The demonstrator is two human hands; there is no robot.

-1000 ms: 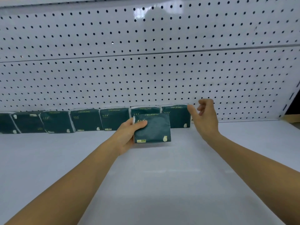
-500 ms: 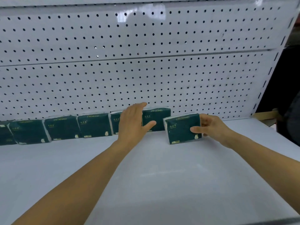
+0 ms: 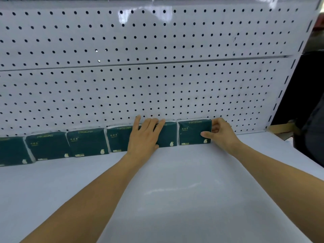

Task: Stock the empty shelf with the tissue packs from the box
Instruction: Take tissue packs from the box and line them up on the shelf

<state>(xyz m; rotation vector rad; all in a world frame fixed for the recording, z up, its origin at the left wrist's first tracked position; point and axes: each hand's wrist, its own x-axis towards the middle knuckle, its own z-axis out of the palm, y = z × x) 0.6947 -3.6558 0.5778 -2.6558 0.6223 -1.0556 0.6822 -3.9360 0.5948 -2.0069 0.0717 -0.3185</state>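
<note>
Several dark green tissue packs stand upright in a row against the pegboard at the back of the white shelf [image 3: 175, 190]. The rightmost tissue pack [image 3: 192, 132] stands at the end of the row, and my right hand [image 3: 221, 135] grips its right edge, thumb on the front face. My left hand [image 3: 144, 137] lies flat with straight fingers against the front of the neighbouring pack [image 3: 168, 135], covering its left half. Further left stand more packs [image 3: 87, 142]. The box is out of view.
The white pegboard back panel [image 3: 157, 85] rises behind the row. The shelf's right upright [image 3: 287, 79] slants at the right, with a dark area and a piece of brown cardboard [image 3: 282, 128] beyond it.
My right hand has pushed the pack back from mid-shelf into the row against the pegboard. My left hand moved onto the front of the neighbouring pack.
</note>
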